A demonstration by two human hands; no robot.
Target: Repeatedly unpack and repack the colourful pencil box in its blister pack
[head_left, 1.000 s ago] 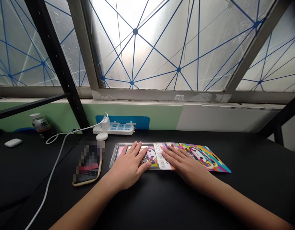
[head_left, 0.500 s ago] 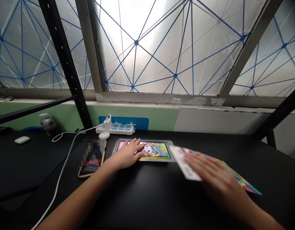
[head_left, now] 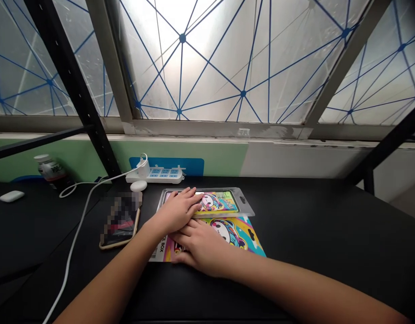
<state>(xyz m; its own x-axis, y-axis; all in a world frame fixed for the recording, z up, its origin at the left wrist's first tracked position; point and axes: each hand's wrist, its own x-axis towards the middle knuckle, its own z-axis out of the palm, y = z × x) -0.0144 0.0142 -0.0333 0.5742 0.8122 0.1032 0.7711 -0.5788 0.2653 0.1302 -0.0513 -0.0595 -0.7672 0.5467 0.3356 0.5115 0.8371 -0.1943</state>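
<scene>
1. Pressed the left hand (head_left: 178,210), grip spread flat, on the plastic tray (head_left: 245,209) toward the tabletop's (head_left: 328,234) far edge.
2. Pinned the card (head_left: 247,234) under the right hand (head_left: 202,246), grip likewise spread; long axis left-right, just beside the tray's near side.

Clear blister pack (head_left: 224,202) flat on black desk (head_left: 311,225), colourful cartoon card (head_left: 241,234) flat just beside its near edge.

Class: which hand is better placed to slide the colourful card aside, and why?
Right, probably: the right hand lies flat on the colourful card, while the left hand rests on the clear blister tray behind it.
</scene>
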